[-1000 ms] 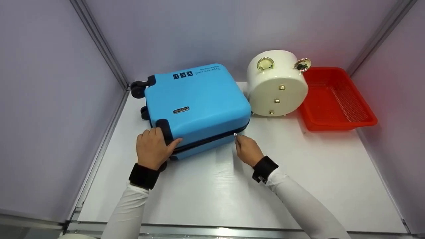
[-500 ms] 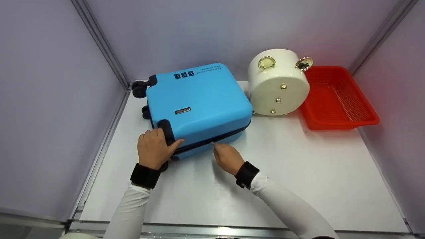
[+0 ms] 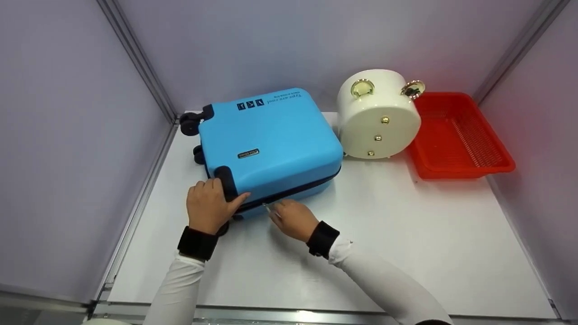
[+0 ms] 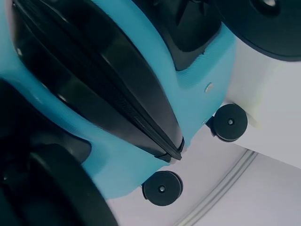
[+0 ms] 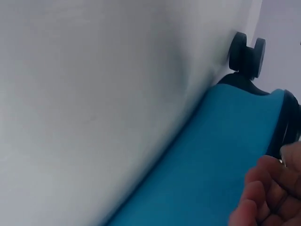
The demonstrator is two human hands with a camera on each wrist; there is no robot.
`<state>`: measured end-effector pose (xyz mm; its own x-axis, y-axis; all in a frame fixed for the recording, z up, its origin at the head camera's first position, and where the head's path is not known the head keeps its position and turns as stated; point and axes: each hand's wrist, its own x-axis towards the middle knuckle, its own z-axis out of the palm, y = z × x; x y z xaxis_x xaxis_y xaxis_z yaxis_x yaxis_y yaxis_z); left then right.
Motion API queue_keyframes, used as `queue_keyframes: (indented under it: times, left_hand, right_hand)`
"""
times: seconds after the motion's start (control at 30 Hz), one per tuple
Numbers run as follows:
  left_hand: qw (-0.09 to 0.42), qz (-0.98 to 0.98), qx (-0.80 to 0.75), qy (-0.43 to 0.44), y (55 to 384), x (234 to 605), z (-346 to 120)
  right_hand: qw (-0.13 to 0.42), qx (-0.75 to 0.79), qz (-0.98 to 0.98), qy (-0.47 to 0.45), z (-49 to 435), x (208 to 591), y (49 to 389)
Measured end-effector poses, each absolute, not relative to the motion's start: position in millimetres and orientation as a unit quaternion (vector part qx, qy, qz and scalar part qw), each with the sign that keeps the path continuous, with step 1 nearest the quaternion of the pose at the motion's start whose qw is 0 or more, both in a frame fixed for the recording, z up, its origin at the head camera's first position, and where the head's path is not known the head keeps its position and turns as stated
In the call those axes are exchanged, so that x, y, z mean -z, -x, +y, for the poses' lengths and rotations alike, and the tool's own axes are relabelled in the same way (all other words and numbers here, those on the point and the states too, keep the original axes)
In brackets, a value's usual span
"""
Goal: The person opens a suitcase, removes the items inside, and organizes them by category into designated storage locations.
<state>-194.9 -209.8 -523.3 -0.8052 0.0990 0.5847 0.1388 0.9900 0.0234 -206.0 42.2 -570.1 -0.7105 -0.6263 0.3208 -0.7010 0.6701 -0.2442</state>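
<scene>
A light blue suitcase [image 3: 280,135] lies flat on the white table, its wheels toward the left. My left hand [image 3: 208,205] holds its near left corner, over the black corner guard [image 3: 225,180], with the thumb along the front side. My right hand [image 3: 294,220] pinches a small silver zipper pull [image 3: 265,206] on the black zipper [image 3: 295,189] that runs along the near side. In the right wrist view, curled fingers [image 5: 263,188] show beside that seam, the pull mostly hidden. The left wrist view shows the wheel end and the zipper tape [image 4: 127,108]; no fingers are clearly visible there.
A round cream case [image 3: 378,117] with gold-rimmed ears and gold studs stands right of the suitcase. Beyond it, a red plastic basket [image 3: 445,169] sits by the right wall. Pale panels enclose the white table [image 3: 406,253] at the back and sides.
My right hand has slid left along the suitcase's near side with the zipper pull, from near the right corner toward the left hand. The left hand stays on its corner.
</scene>
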Motion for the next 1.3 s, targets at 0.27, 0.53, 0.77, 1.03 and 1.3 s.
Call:
queue_keyframes:
  times: [0.27,0.53,0.77,1.03,1.3]
  left_hand:
    - [0.37,-0.927,0.044,0.026,184.3,522.9,-192.6]
    - [0.444,-0.879,0.093,0.143,173.6,542.3,-155.2]
    - [0.334,-0.938,0.044,0.08,171.9,580.5,-136.0]
    - [0.302,-0.951,0.022,0.057,176.1,592.9,-124.1]
    - [0.353,-0.928,0.019,0.121,179.6,599.9,-122.4]
  right_hand:
    - [0.254,-0.241,-0.881,-0.319,97.0,534.7,233.6]
    - [0.271,-0.198,-0.895,-0.292,136.2,509.7,265.8]
    - [0.147,-0.188,-0.932,-0.274,152.8,504.1,280.8]
    - [0.133,-0.146,-0.936,-0.29,148.1,502.9,288.7]
    - [0.147,-0.129,-0.937,-0.291,143.5,506.6,287.2]
